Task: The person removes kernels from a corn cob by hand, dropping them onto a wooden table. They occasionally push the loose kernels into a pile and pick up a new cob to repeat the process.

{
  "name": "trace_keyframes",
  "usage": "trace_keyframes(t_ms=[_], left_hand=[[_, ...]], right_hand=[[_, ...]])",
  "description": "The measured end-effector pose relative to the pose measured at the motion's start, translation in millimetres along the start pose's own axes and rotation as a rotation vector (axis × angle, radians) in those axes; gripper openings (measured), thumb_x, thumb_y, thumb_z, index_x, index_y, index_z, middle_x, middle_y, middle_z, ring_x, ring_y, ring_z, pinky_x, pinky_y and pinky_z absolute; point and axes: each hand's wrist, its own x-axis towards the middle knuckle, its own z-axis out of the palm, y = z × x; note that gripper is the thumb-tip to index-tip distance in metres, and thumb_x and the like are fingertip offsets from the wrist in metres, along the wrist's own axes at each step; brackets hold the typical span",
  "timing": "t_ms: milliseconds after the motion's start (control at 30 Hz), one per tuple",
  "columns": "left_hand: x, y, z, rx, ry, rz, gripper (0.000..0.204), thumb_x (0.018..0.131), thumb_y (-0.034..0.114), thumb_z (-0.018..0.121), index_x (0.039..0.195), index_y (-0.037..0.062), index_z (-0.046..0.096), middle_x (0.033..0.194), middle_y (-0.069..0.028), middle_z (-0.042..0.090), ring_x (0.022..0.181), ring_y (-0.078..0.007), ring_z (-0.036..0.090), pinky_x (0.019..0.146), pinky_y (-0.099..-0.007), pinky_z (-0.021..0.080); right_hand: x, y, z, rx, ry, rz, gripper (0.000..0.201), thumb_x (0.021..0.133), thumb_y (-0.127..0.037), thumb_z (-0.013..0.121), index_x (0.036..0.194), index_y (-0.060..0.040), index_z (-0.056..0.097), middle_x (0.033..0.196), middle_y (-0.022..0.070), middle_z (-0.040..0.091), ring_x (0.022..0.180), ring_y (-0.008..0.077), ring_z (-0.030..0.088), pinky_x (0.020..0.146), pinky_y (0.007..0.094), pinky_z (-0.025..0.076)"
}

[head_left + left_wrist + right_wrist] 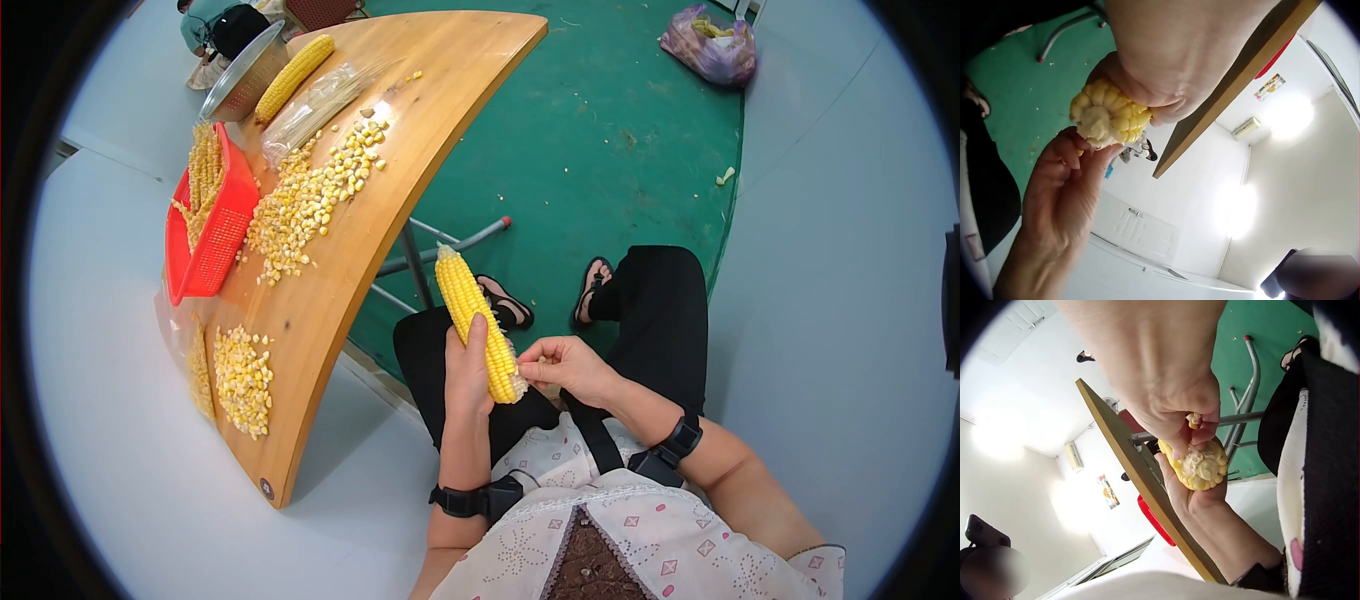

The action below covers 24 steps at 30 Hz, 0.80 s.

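A yellow ear of corn point(474, 318) is held over the lap, its pale stem end point(1200, 464) towards the body. My left hand point(468, 370) grips it from the left side, thumb laid along the kernel rows. At the stem end, my right hand point(572, 368) has its fingers curled, with the thumb at the edge of the ear. A loose corn kernel point(1194, 420) shows between the right fingers in the right wrist view. Along the ear's right side, a strip without yellow kernels looks pale.
On the wooden table point(400, 130) to the left lie loose kernels point(310, 205), a second kernel pile point(243, 380), a red basket point(215, 255) of stripped cobs, another ear point(294, 78), a metal bowl point(245, 72) and a bag of thin sticks point(320, 110). A purple bag point(712, 48) sits on the floor.
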Motion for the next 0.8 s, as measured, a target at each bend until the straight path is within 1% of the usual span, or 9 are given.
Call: trace_keyframes(t_ms=[67,167,267,367,467,533,633,733,800], left_hand=[[0,1,-1,0.013,-0.001,0.021,0.036,0.084,0.036,0.048,0.094,0.0022,0.04,0.073,-0.0077,0.05,0.06,-0.0146,0.054,0.05,-0.0262,0.047],[1,3,-1,0.046,0.01,0.047,0.036,0.084,0.035,0.048,0.095,0.0014,0.04,0.075,-0.0078,0.05,0.061,-0.0144,0.054,0.051,-0.026,0.047],[-1,1,2,0.107,0.021,0.066,0.037,0.084,0.032,0.049,0.098,0.0002,0.039,0.077,-0.0078,0.049,0.063,-0.0139,0.053,0.052,-0.0257,0.046],[-3,0,4,0.126,0.035,0.074,0.037,0.084,0.031,0.05,0.1,-0.0006,0.039,0.079,-0.0076,0.049,0.064,-0.0135,0.052,0.053,-0.0256,0.045],[-2,0,6,0.138,0.045,0.06,0.037,0.083,0.029,0.052,0.101,-0.0013,0.039,0.081,-0.0074,0.048,0.066,-0.0128,0.051,0.055,-0.0256,0.044],[-4,3,8,0.12,0.033,0.019,0.036,0.083,0.025,0.053,0.102,-0.0021,0.038,0.085,-0.007,0.048,0.07,-0.0116,0.048,0.06,-0.0253,0.042],[-4,1,8,0.125,0.023,0.022,0.036,0.083,0.025,0.053,0.102,-0.0024,0.038,0.084,-0.0068,0.048,0.07,-0.0116,0.049,0.06,-0.0253,0.042],[0,-6,3,0.17,0.008,0.064,0.036,0.085,0.03,0.048,0.101,-0.001,0.039,0.079,-0.0075,0.048,0.062,-0.0134,0.052,0.051,-0.0257,0.045],[1,-5,2,0.153,-0.009,0.046,0.036,0.085,0.031,0.047,0.1,-0.0008,0.039,0.078,-0.0076,0.048,0.062,-0.0135,0.052,0.051,-0.0257,0.045]], right_hand=[[-1,-4,-1,0.063,-0.037,0.03,0.016,0.077,-0.011,0.06,0.087,-0.0003,0.056,0.075,0.0021,0.055,0.062,0.0063,0.049,0.055,0.0177,0.04],[1,-7,-2,0.302,-0.086,0.114,0.018,0.078,-0.015,0.06,0.087,-0.0008,0.054,0.077,0.0023,0.053,0.064,0.0071,0.049,0.057,0.0181,0.04],[2,-6,-2,0.335,-0.056,0.128,0.021,0.077,-0.019,0.061,0.087,-0.0015,0.054,0.078,0.0024,0.052,0.064,0.0077,0.049,0.058,0.0185,0.041],[1,-2,1,0.111,-0.035,0.067,0.024,0.074,-0.019,0.064,0.086,-0.0013,0.053,0.077,0.0022,0.052,0.064,0.0077,0.049,0.058,0.0188,0.041],[1,1,6,-0.11,0.064,-0.013,0.028,0.07,-0.019,0.069,0.086,-0.0004,0.055,0.077,0.0023,0.053,0.063,0.0071,0.049,0.056,0.0187,0.041],[0,0,6,-0.109,0.091,-0.003,0.028,0.068,-0.017,0.07,0.085,0.0001,0.056,0.076,0.0027,0.054,0.063,0.0069,0.049,0.056,0.0189,0.041],[0,0,4,-0.117,0.099,0.006,0.026,0.068,-0.015,0.071,0.084,0.0006,0.059,0.074,0.0034,0.056,0.062,0.0069,0.05,0.055,0.019,0.042],[1,4,2,-0.101,0.1,-0.005,0.022,0.069,-0.013,0.07,0.083,0.0008,0.06,0.072,0.0033,0.057,0.06,0.0068,0.049,0.054,0.0188,0.041],[1,4,3,-0.085,0.102,-0.01,0.02,0.069,-0.012,0.069,0.082,0.001,0.06,0.071,0.0031,0.056,0.059,0.0066,0.049,0.053,0.0185,0.041]])
